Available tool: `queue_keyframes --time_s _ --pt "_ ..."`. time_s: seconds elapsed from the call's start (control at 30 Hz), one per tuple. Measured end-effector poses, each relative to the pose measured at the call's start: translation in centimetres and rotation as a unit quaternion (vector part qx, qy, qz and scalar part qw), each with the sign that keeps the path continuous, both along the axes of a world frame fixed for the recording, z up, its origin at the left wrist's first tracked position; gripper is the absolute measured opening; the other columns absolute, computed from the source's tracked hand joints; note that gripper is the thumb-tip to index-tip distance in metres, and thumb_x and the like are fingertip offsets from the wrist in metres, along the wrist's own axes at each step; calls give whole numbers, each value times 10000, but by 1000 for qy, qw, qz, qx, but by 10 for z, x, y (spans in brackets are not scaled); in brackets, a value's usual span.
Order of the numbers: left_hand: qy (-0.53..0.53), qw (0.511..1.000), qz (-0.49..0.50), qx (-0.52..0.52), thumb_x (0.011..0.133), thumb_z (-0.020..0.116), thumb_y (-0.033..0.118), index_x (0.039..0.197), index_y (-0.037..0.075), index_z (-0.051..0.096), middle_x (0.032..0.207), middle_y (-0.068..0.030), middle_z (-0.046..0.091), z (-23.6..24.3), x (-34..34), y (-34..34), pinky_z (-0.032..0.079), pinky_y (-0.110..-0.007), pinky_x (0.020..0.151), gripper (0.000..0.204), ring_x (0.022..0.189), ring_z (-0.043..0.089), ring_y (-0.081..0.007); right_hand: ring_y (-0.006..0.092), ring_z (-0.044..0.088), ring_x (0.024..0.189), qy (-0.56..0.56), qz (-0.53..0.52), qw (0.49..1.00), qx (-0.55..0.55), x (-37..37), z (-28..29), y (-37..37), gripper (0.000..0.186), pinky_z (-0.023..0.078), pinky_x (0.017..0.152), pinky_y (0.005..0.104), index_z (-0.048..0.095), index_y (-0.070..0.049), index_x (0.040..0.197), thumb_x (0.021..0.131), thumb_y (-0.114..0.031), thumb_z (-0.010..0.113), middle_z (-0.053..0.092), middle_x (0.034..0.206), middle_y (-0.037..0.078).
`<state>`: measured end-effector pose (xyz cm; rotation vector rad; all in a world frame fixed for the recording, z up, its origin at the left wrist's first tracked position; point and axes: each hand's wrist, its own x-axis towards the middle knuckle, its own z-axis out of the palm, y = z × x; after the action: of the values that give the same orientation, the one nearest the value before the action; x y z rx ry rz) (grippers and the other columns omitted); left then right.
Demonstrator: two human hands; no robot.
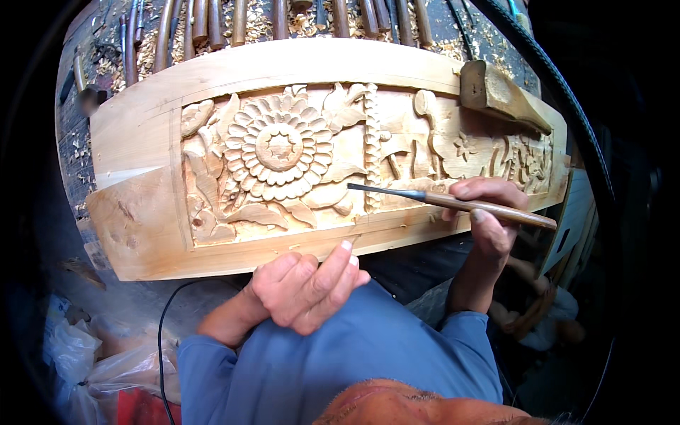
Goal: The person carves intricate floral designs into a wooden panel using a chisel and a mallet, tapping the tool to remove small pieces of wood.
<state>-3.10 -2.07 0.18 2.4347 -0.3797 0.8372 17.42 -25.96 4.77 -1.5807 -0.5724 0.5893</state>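
A carving chisel [453, 201] with a dark steel shank and a brown wooden handle lies in my right hand [490, 212], gripped between thumb and fingers. Its tip points left, over the carved wooden panel [142, 234] near a twisted column. My left hand [308, 289] is at the panel's near edge, fingers curled together; whether anything small is pinched there I cannot make out. Left of the chisel tip, a large round flower [278, 149] stands out in relief among leaves. More relief carving [464, 149] covers the panel's right part.
A wooden mallet [499, 98] rests on the panel's far right. Along the bench's far side lie several wooden-handled tools [280, 20] among wood shavings [304, 27]. A thick dark cable [567, 92] crosses at right. Plastic bags [74, 354] sit at lower left.
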Motion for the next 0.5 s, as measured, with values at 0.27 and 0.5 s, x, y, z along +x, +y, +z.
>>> queue_keyframes --time_s 0.27,0.5 --pt "21 998 -41 34 989 757 308 965 41 701 1012 -94 765 -3 -1 4 398 -227 500 274 562 546 -100 314 682 677 -7 -171 980 104 -8 -46 -16 407 602 654 397 624 131 1115 940 -236 621 695 981 302" --pt "38 997 -34 63 992 753 317 981 33 699 1015 -110 764 0 1 1 431 -228 509 289 563 560 -100 290 745 710 -44 -124 991 14 -6 -34 -5 394 623 687 348 743 101 1028 826 -228 663 751 924 273"
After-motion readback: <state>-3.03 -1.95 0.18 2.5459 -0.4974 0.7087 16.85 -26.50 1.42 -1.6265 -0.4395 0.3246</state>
